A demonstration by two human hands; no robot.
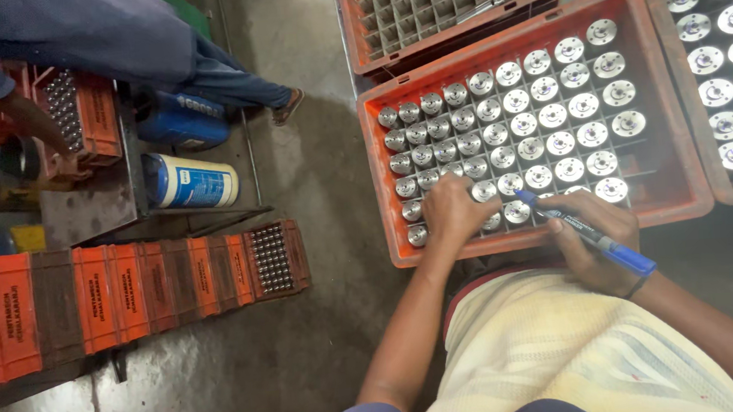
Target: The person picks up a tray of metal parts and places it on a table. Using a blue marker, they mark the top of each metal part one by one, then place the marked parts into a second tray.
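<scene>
My right hand (595, 246) pinched a blue marker pen (588, 233) just over the near rim of the orange crate (386, 179), its tip pointing toward my left hand (453, 213), whose fingers were curled down onto the round metal parts (541, 121) in the crate's nearest rows. Beyond it stood another orange crate with an empty grid (455, 2) and one to the right filled with larger metal discs (730, 51), while far to the left another person's arm (29, 118) reached into a crate.
</scene>
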